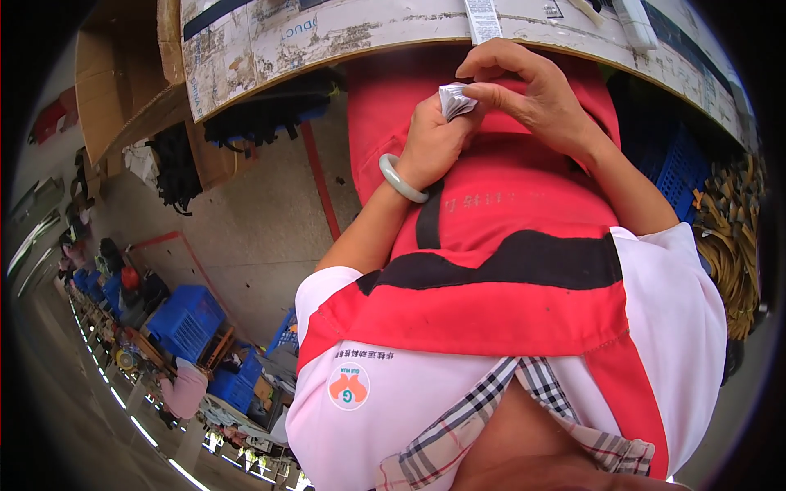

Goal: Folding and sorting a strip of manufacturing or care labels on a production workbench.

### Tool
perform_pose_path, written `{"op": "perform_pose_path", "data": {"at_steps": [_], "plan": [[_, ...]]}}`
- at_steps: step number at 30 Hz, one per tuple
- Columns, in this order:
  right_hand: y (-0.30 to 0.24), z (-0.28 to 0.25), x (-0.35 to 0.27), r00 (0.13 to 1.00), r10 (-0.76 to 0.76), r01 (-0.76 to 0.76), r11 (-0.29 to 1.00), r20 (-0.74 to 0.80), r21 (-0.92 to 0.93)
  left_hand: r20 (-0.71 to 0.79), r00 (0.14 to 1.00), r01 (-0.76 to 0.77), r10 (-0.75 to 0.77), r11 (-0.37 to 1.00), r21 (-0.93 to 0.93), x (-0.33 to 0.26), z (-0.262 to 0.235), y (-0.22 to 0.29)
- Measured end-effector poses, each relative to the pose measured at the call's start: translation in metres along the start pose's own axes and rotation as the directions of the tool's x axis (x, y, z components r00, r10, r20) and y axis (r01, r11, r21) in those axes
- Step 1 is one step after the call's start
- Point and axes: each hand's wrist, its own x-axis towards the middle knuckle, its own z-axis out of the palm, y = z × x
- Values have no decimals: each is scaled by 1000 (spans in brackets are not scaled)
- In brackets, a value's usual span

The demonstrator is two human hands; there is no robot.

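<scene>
A small wad of white paper (455, 100), folded into tight creased layers with grey shading along the folds, sits just below the edge of the worn table (344, 33) and above the red apron (491, 213). The left hand (434, 139), with a pale green bangle (401, 177) on its wrist, grips it from below, while the right hand (536, 94) pinches its top, both hands closed together on it. Blue crates (187, 321) stand well apart, by the floor at lower left.

i count two hands, left hand (434, 139) and right hand (532, 90), one small folded paper wad (455, 101), one pale green bangle (399, 177), one red apron (499, 245), and two blue crates (187, 321) at my left.
</scene>
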Motion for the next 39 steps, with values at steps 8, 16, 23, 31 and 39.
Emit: {"op": "perform_pose_path", "data": {"at_steps": [8,16,23,31,39], "plan": [[-2,-12,1,982,92,-79,993,165,-84,28,1000,-5,5,1000,-10,0,0,-1],[5,-13,5,980,-8,48,980,198,-195,10,1000,10,-10,1000,29,0,2,0],[-2,-16,6,969,140,-128,989,202,-70,42,999,-13,10,997,71,0,3,2],[3,-22,5,970,124,-135,990,208,40,62,995,76,-75,997,-21,0,2,5],[-3,-20,3,972,95,-105,994,215,37,102,994,26,-27,1000,11,-1,4,8]]}}
